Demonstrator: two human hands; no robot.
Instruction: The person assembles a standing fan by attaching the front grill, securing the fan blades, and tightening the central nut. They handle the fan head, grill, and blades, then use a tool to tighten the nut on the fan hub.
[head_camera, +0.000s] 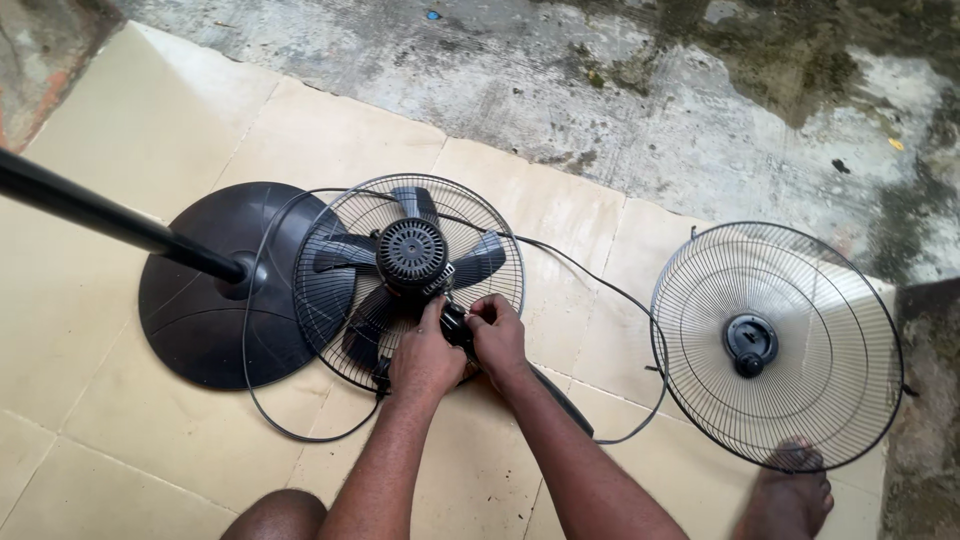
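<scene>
A black fan head with its motor housing (411, 251), dark blades (480, 260) and rear wire grille (330, 310) lies on the beige tiled floor. My left hand (424, 355) and my right hand (497, 337) meet just below the motor. Both grip a small black part (456, 326) at the fan's neck. My fingers hide most of that part. A thin black power cord (590, 275) loops around the fan.
The round black stand base (200, 300) with its pole (90, 215) lies left of the fan. A detached front wire grille (790, 345) rests at the right, my foot (790, 500) beside it. My knee (275, 515) shows at bottom. Wet, stained concrete (650, 100) borders the tiles.
</scene>
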